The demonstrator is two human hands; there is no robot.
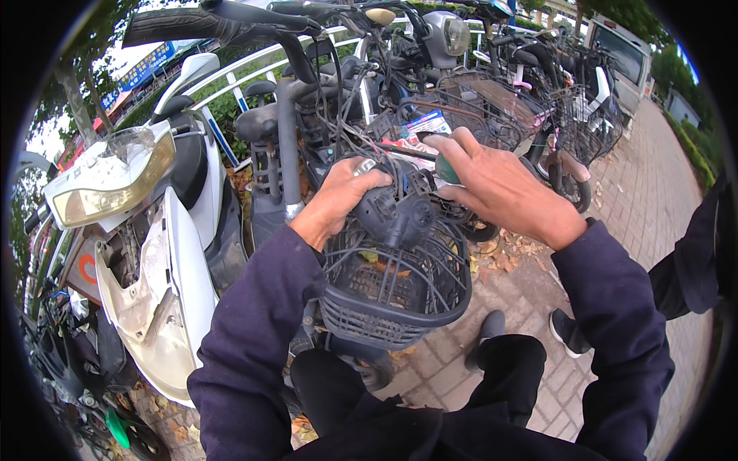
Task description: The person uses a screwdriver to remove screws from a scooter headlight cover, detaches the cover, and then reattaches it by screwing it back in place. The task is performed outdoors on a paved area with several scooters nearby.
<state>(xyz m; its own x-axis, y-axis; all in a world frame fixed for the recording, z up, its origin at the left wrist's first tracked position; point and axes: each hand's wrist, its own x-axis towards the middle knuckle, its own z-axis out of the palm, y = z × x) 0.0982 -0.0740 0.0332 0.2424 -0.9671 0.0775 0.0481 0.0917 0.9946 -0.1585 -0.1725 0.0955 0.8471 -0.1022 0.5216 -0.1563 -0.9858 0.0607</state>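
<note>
A: Left hand [338, 201] is wrapped round the dark plastic headlight housing [396, 211], fingers curled over its top, just above the black wire basket [400, 300] on the front of the bike.

B: And the right hand [500, 188]? Its grip is closed on a green-handled tool [446, 170], tip hidden down among the black cables [384, 165], so I can't tell what the tool is touching.

A: That housing looks light and stiff to me, a hollow plastic shell. Rounded, fairly smooth, so it could twist in the palm.

B: Agreed, and likely brittle at the mounting lugs. I'd judge the best hold is what we see: palm across the back, fingers over the crown, clear of the lens face.

A: The cables are the soft part. They flex and tug, so the housing hangs tethered, not free.

B: A white scooter [146, 230] stands close on the left, and another person's dark shoe [567, 332] is on the paving to the right.
</note>
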